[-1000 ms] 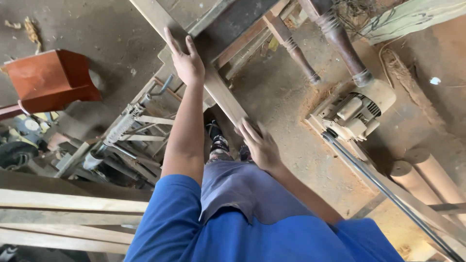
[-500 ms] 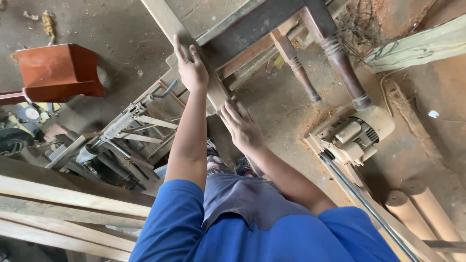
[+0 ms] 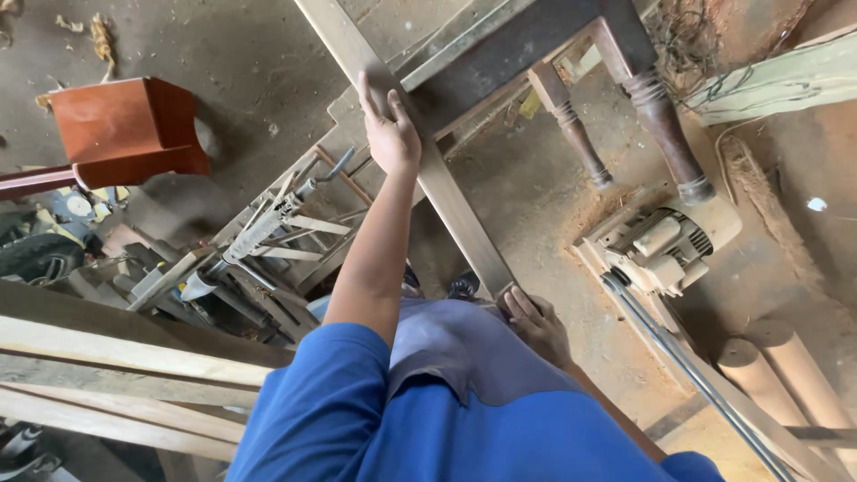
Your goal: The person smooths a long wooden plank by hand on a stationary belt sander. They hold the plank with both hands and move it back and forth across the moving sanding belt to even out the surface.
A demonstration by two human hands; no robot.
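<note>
The left hand (image 3: 391,134) lies flat, fingers (image 3: 368,94) stretched out and pressed on the top face of a long wooden plank (image 3: 446,196), about midway along the length in view. The right hand (image 3: 538,326) is at the plank's near end, close to the person's waist, its fingers curled around that end and gripping it. The plank is narrow and flat; its long axis runs diagonally, from the near end at the right hand up and to the left, past the left hand and out of the top of the view. Its far part rests across a dark bench (image 3: 527,40) with turned wooden legs (image 3: 665,125).

Below is a dusty concrete floor (image 3: 536,196) strewn with sawdust. An electric motor (image 3: 661,245) sits beside the bench legs, with a dark belt (image 3: 705,384) running off it toward the lower right. To the left stand a reddish-brown wooden box (image 3: 125,129), a metal clamp (image 3: 259,232) among scrap pieces, and stacked boards (image 3: 125,375). Two round wooden posts (image 3: 786,366) lie at the right edge.
</note>
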